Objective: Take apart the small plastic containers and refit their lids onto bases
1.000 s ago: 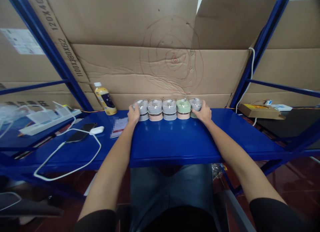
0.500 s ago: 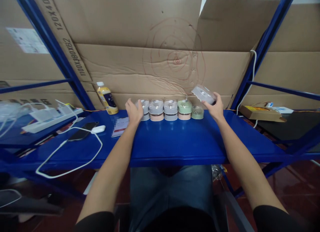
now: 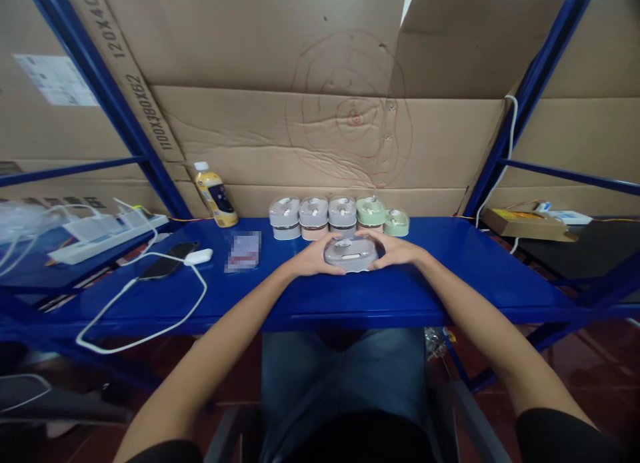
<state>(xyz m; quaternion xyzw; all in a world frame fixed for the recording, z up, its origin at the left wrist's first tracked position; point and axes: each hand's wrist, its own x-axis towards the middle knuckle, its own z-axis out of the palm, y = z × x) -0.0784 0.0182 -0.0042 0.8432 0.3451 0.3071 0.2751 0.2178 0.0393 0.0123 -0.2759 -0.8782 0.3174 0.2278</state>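
A grey oval container with a clear lid (image 3: 351, 255) is between my two hands, low over the blue tabletop (image 3: 400, 296). My left hand (image 3: 316, 256) curls round its left side and my right hand (image 3: 396, 250) round its right side. Just behind stands a row of similar lidded containers stacked in pairs: grey-topped ones (image 3: 285, 213) on the left and a green-topped one (image 3: 371, 211) at the right. A single green container (image 3: 397, 223) ends the row. My hands partly hide the lower containers.
A yellow drink bottle (image 3: 216, 195) stands at the back left. Nearer lie a small blurred packet (image 3: 243, 251), a dark phone (image 3: 167, 262) and a white cable (image 3: 150, 343). A white power strip (image 3: 110, 240) is further left. Cardboard (image 3: 240, 136) walls the back.
The grey container has come down and left from the raised right hand to the front of the row. My left hand has left the row's left end and joined on it.
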